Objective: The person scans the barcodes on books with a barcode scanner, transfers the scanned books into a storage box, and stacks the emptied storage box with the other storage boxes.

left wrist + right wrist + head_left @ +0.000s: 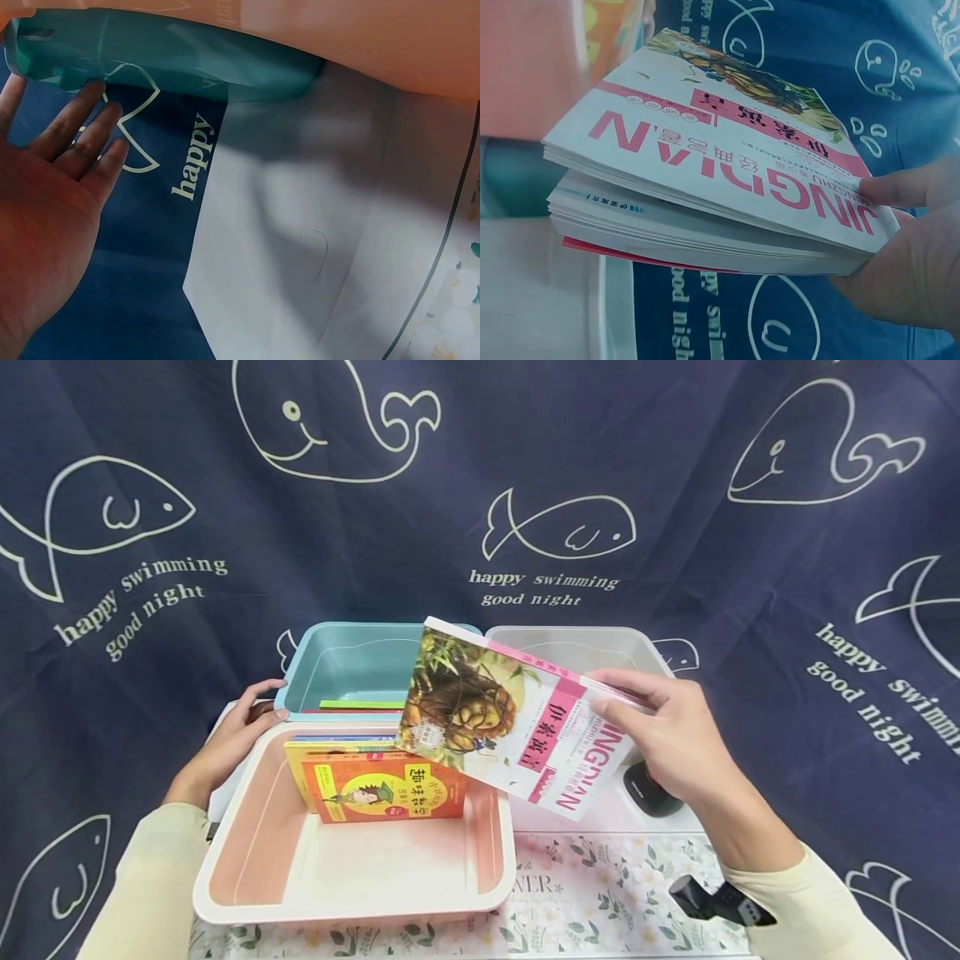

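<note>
My right hand pinches a white-and-pink paperback book with a lion on its cover, thumb on the cover side. The book is tilted in the air above the right rim of a pink bin. In the right wrist view, the book's pages are slightly parted. An orange book stands inside the pink bin against several others at its back wall. My left hand is at the left side of the bins, its fingers extended at the teal bin in the left wrist view.
Behind the pink bin is the teal bin with a green-edged book low inside. A grey-white bin stands at the back right. A black rounded object sits near my right hand. A flowered mat lies in front; a dark blue curtain hangs behind.
</note>
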{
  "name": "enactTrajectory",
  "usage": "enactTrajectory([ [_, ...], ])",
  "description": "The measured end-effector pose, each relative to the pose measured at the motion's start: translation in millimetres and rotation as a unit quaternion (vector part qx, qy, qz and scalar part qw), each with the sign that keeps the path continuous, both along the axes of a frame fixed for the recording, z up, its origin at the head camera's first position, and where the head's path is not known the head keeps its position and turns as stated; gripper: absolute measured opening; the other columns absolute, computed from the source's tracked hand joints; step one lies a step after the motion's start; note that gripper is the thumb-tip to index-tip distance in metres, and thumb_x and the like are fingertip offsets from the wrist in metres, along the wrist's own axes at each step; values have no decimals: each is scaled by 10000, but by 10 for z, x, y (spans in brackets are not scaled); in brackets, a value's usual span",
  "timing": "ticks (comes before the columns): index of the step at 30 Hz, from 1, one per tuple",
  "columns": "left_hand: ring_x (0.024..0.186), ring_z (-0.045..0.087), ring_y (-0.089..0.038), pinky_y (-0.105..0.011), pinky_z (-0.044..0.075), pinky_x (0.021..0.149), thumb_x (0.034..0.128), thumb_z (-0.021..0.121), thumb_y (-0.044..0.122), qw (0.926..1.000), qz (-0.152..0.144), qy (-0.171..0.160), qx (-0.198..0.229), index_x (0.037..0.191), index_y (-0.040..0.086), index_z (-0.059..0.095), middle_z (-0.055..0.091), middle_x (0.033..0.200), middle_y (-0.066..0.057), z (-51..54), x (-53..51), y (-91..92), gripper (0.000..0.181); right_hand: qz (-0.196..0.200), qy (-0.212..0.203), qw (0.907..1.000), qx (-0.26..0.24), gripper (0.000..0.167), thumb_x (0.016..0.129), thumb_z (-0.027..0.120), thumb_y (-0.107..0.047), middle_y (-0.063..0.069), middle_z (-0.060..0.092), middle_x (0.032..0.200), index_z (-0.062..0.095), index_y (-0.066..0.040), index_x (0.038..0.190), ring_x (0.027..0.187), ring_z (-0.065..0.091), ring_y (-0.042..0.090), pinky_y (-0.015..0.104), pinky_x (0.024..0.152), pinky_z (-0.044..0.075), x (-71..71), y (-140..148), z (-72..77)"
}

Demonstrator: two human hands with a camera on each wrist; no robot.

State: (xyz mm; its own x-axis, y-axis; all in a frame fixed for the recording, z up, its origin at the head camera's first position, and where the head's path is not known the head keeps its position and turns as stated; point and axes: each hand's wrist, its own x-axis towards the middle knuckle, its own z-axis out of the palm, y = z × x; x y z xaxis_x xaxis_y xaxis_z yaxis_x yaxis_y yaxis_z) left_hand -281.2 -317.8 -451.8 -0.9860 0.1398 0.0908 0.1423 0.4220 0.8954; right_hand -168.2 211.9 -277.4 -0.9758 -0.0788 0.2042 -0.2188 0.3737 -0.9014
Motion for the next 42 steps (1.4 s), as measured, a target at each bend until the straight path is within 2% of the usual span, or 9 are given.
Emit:
enactTrajectory([
  [3, 1009, 597, 90, -177, 551, 798, 1083, 521, 315, 10000, -2, -19, 10, 1568, 244, 315, 561, 1224, 58, -5, 2, -5, 531, -165, -173, 9997, -16, 308, 965, 728, -126, -42, 763, 824, 700, -53, 1264, 454, 542, 96, 307, 398, 463, 46, 114, -30],
  [6, 1014, 595, 88, -182, 553, 802, 1084, 521, 319, 10000, -8, -33, 14, 1569, 241, 309, 558, 1230, 56, -8, 1, -3, 535, -396, -255, 9987, 175, 314, 970, 730, -163, -49, 751, 788, 702, -115, 1278, 405, 472, 116, 328, 337, 347, 91, 227, -58],
  [10, 1011, 596, 85, -188, 557, 799, 1083, 523, 320, 10000, 6, -47, 8, 1571, 240, 307, 559, 1250, 13, -5, 0, -2, 539, -679, -95, 9965, 475, 316, 966, 738, -175, -104, 768, 796, 715, -147, 1280, 569, 672, 109, 331, 419, 496, 151, 363, -108],
  [13, 1005, 598, 86, -182, 556, 790, 1082, 524, 321, 10000, 33, -44, -9, 1573, 237, 306, 560, 1266, -31, -1, -1, -8, 543, -799, 53, 9958, 448, 310, 953, 751, -146, -112, 783, 827, 727, -117, 1261, 637, 716, 89, 306, 504, 562, 202, 457, -155],
  [18, 1010, 598, 90, -165, 549, 792, 1083, 521, 313, 10000, 46, -24, -10, 1576, 228, 304, 559, 1295, -81, -2, 0, -12, 545, -1136, 157, 9910, 691, 324, 947, 759, -142, -160, 784, 910, 728, -90, 1265, 753, 723, 15, 174, 671, 568, 305, 636, -246],
  [21, 1015, 596, 89, -160, 545, 796, 1083, 520, 312, 10000, 43, -26, 2, 1576, 236, 304, 559, 1292, -67, -9, -1, -12, 544, -1337, 65, 9888, 658, 320, 942, 762, -131, -178, 781, 908, 734, -123, 1261, 751, 720, 7, 165, 661, 560, 366, 762, -312],
  [29, 1017, 592, 93, -160, 547, 797, 1085, 517, 320, 10000, 25, -56, 21, 1582, 231, 292, 549, 1315, -87, -22, -8, -19, 553, -1323, 35, 9873, -883, 300, 910, 749, 19, -94, 803, 928, 772, -116, 1178, 778, 728, 19, 155, 668, 560, 506, 1041, -505],
  [36, 1020, 597, 87, -167, 551, 798, 1084, 521, 325, 10000, 6, -69, 50, 1577, 256, 300, 562, 1262, 13, -29, -21, -25, 545, -1866, -87, 9817, -362, 291, 917, 751, -7, -168, 783, 902, 787, -196, 1136, 768, 702, -22, 137, 647, 541, 635, 1157, -760],
  [42, 1009, 599, 84, -171, 553, 793, 1085, 519, 327, 10000, 4, -88, 46, 1578, 253, 296, 562, 1245, 32, -32, -18, -18, 546, -1870, -172, 9774, -973, 334, 912, 728, 51, -130, 788, 909, 792, -246, 1053, 775, 719, 3, 162, 649, 561, 702, 1161, -1065],
])
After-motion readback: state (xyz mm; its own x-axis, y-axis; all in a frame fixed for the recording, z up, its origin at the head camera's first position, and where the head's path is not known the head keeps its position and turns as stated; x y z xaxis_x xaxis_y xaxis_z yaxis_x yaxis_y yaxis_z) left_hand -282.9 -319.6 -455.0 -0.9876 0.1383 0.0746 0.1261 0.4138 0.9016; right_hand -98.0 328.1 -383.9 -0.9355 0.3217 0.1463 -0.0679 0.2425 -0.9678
